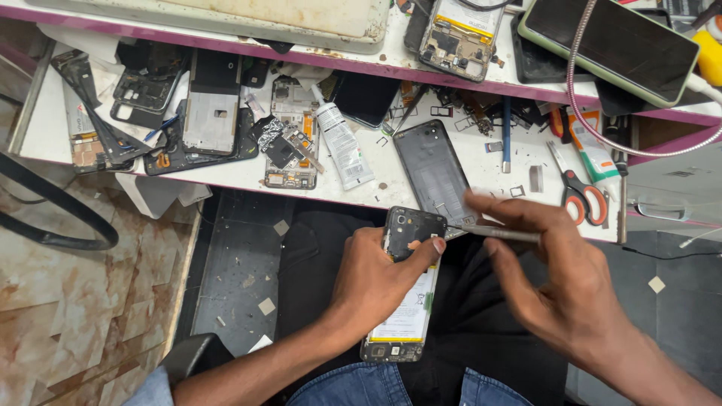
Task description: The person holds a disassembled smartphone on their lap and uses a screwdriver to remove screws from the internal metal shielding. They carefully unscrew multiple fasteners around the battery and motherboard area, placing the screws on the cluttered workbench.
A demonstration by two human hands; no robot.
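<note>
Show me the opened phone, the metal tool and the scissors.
opened phone (407, 301), head view, on its exposed battery.
metal tool (492, 234), head view, on its shaft.
scissors (583, 197), head view, on the orange handles.

A phone repair workshop: a bench drawer (481, 162) strewn with opened phones (292, 143), scissors (577, 188) and a glue tube (342, 146).

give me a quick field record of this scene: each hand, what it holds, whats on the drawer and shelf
left hand: left hand grips an opened black smartphone with its back off, over the lap
right hand: right hand holds a thin metal tool, tip at the phone's upper edge
drawer: white pull-out drawer holds a black phone back cover, white glue tube, orange-handled scissors, phone parts
shelf: pink-edged shelf carries a green-cased phone
</note>
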